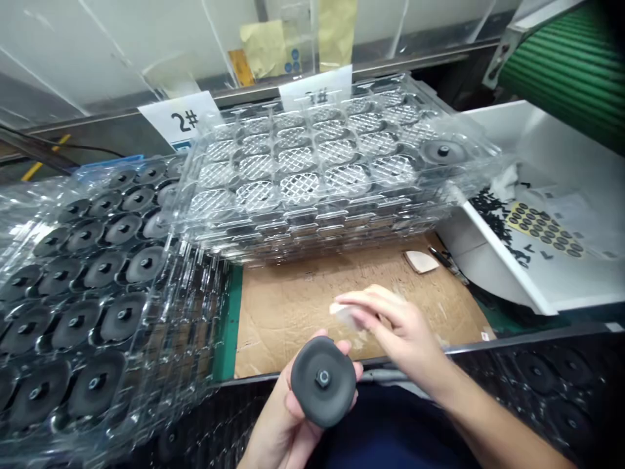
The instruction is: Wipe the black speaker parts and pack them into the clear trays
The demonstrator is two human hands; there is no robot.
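Note:
My left hand (293,423) is closed around a dark rounded-square rubber part (324,384), its face turned up and a small metal stud at its centre. Just above and to the right, my right hand (395,326) pinches a small white pad (346,314), blurred by motion. The pad is apart from the rubber part. Below both hands lies a brown cardboard sheet (278,306). Farther back on it rests a second pale wedge-shaped pad (420,262), beside a dark slim tool (446,264) that looks like a pen or knife.
A stack of clear plastic trays (303,202) stands behind the cardboard, with one dark part (443,152) in its top tray. More trays at left hold many dark parts (104,267). At right, a white bin (508,260) contains small black pieces and a yellow sticker sheet (544,229).

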